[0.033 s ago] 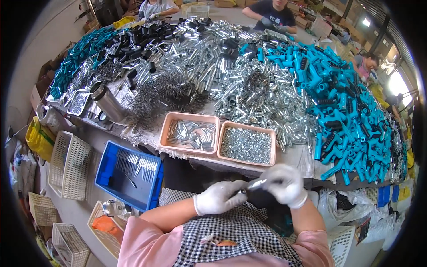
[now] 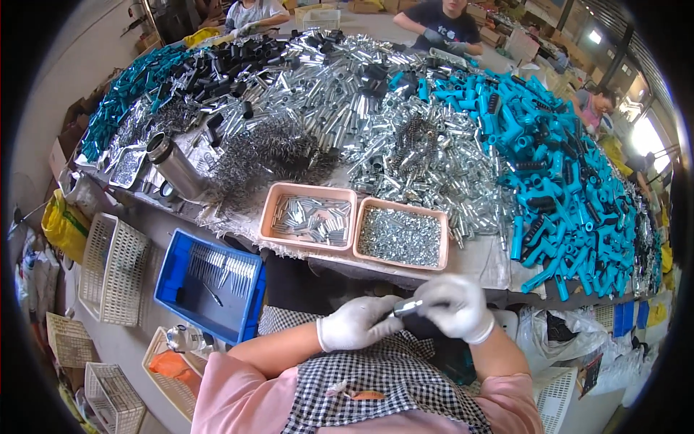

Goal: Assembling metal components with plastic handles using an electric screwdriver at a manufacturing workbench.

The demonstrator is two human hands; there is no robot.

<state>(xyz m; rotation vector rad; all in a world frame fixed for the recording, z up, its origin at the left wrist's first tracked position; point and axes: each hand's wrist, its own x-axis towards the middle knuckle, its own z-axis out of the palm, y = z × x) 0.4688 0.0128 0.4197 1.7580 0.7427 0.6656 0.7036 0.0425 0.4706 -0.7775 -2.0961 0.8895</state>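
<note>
Both my hands wear white gloves and meet close to my chest, below the table edge. My left hand and my right hand each grip one end of a small shiny metal tube held between them. Just beyond my hands, on the near table edge, stand two pink trays. The left pink tray holds several short metal tubes. The right pink tray is full of small silver fasteners.
A blue crate with thin metal rods sits low on my left, beside white baskets. The table carries heaps of silver tubes, dark wire springs, teal plastic parts and a steel flask. Other people work at the far side.
</note>
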